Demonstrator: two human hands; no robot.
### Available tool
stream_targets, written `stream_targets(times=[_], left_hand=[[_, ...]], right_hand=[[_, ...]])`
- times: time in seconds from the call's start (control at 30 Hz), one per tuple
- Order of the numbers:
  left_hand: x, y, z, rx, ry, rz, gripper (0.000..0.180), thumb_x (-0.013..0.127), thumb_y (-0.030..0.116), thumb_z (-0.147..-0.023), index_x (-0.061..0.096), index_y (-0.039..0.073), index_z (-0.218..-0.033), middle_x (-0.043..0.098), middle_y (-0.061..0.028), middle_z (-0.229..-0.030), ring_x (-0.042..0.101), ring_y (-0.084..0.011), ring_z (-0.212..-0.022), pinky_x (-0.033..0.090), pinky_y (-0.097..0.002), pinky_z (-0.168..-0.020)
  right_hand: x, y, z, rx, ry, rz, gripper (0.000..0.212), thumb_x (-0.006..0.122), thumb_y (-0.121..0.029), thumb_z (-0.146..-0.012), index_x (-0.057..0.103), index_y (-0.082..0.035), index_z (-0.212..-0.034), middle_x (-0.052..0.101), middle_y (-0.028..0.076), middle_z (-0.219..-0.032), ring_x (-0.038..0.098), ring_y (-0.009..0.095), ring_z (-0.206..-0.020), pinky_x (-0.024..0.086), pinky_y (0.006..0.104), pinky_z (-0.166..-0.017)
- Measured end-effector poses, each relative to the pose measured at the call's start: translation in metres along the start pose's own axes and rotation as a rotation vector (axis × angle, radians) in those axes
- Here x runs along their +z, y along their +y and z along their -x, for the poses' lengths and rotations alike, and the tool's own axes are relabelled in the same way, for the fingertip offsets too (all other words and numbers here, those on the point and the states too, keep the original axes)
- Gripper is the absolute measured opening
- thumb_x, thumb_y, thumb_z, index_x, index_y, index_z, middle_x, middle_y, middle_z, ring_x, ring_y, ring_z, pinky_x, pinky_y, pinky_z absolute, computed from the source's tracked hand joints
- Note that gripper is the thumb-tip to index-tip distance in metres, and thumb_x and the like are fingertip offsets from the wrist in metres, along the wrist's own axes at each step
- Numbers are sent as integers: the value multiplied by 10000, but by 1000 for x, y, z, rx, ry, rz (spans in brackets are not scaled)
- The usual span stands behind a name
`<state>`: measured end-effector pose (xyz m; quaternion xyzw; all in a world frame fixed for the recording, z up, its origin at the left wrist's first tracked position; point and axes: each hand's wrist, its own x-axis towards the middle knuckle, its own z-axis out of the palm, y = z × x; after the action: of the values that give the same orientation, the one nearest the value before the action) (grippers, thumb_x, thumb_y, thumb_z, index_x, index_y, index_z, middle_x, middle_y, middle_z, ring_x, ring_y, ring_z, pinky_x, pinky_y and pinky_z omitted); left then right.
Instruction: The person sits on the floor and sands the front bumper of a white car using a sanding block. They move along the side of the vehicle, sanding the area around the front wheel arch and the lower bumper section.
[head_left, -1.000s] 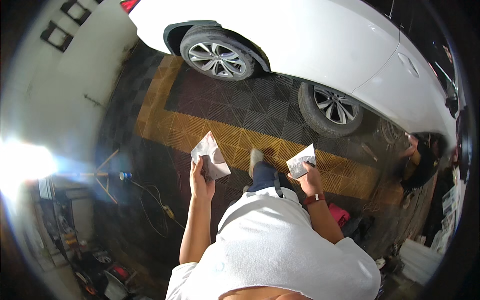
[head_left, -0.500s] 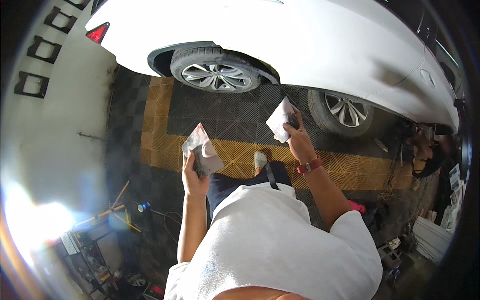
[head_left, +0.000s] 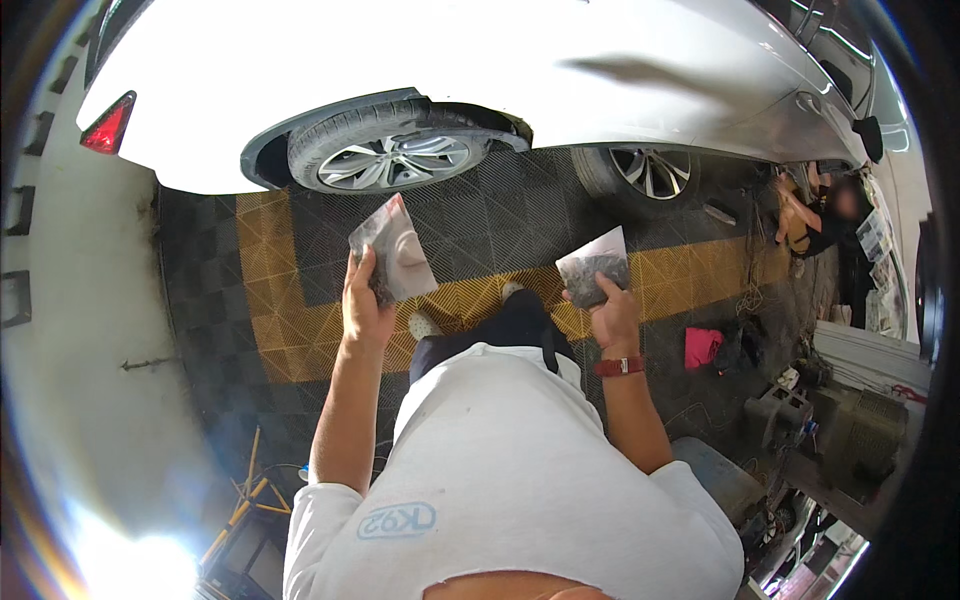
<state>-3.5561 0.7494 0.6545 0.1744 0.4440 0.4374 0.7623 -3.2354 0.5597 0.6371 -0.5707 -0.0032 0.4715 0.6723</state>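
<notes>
My left hand (head_left: 366,300) grips a flat plastic bag (head_left: 408,250) with a red strip at its top corner and dark contents low down. In my right hand (head_left: 612,312) is a second, smaller-looking plastic bag (head_left: 600,250), white above and filled with something dark and grainy-looking below. The thumb of each hand presses on the front of its bag. Both bags are held up, apart from each other, in front of my body. What exactly is in them I cannot make out.
A white car (head_left: 480,70) raised off the floor stands ahead, its near wheel (head_left: 395,160) showing. Black and yellow tiles (head_left: 500,270) cover the floor. A pink cloth (head_left: 703,346) lies at right, near a cluttered bench (head_left: 870,350). Another person (head_left: 800,215) is at the far right.
My view has turned, and the car has shifted left in it. My right hand has lowered with its bag, which is now more upright. Both bags stay in my hands.
</notes>
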Motion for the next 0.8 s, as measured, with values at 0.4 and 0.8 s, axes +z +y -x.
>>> stream_targets(times=[0.4, 0.8], left_hand=[[29, -48, -25, -13, 18, 130, 450, 570, 331, -1065, 526, 78, -1435, 632, -46, -1319, 604, -199, -1227, 477, -393, -1085], [140, -181, 3, 32, 79, 394, 544, 558, 375, -1057, 439, 78, -1497, 602, -99, -1403, 567, -248, -1316, 500, -437, -1079]], right_hand=[[60, -41, -95, 10, -147, 185, 479, 689, -51, -939, 534, -94, -1391, 634, 78, -1255, 654, 221, -1115, 557, 320, -910], [81, -79, -178, 425, -654, 197, 259, 641, -91, -1009, 590, -36, -1257, 694, 79, -1153, 723, 165, -979, 661, 316, -769]])
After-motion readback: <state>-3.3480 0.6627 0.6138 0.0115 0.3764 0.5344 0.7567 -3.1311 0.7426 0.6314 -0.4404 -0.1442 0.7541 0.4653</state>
